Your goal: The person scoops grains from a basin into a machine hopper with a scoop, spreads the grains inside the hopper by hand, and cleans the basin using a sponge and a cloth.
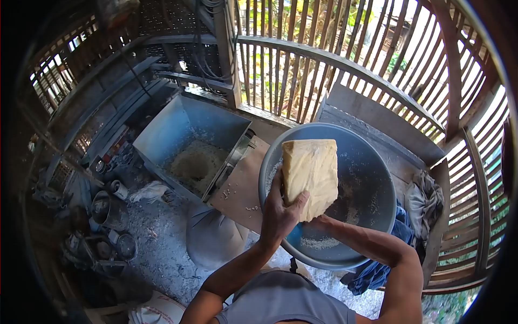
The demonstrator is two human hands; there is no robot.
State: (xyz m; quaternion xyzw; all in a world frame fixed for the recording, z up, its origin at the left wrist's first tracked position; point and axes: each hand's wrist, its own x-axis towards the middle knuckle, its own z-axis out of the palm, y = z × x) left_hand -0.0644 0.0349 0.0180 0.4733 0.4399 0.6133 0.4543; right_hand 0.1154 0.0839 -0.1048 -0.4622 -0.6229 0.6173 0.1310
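A pale yellow, box-shaped thing with a creased surface is held up over a large grey-blue basin. My left hand is closed on its left side, the thumb lying across the near face. At its lower edge is my right hand, which grips from below with most of its fingers hidden behind it. White grains lie scattered on the basin's floor and walls. What the box-shaped thing is made of, and whether it is hollow, I cannot make out.
Left of the basin stands a metal hopper with pale grain inside. A board with spilled grains lies between them. Below it sits a full sack. Buckets crowd the left floor; cloths hang at right. Slatted walls surround everything.
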